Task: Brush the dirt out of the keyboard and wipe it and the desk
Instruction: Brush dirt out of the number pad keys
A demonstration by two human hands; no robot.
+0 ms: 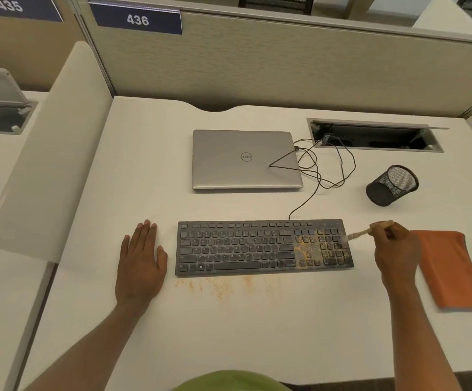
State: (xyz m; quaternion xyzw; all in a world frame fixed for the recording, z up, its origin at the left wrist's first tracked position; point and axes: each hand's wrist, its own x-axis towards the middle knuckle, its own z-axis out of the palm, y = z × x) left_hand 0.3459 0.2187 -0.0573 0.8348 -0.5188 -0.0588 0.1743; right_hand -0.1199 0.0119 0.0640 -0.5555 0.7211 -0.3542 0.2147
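While the left hand [140, 263] lies flat and open on the white desk [229, 334], just beside the left end of the black flat keyboard [263, 246], the right hand [397, 249] is closed around a small pale-handled brush [367, 232] whose bristles touch the number pad. Orange-brown dirt [306, 249] covers those keys, and more streaks the desk between both hands. An orange zippered pouch [452, 269] lies right of the right hand. Beyond the hands sit a closed silver laptop [246, 159], looping cable [322, 170] and a tilted black mesh cup [392, 184].
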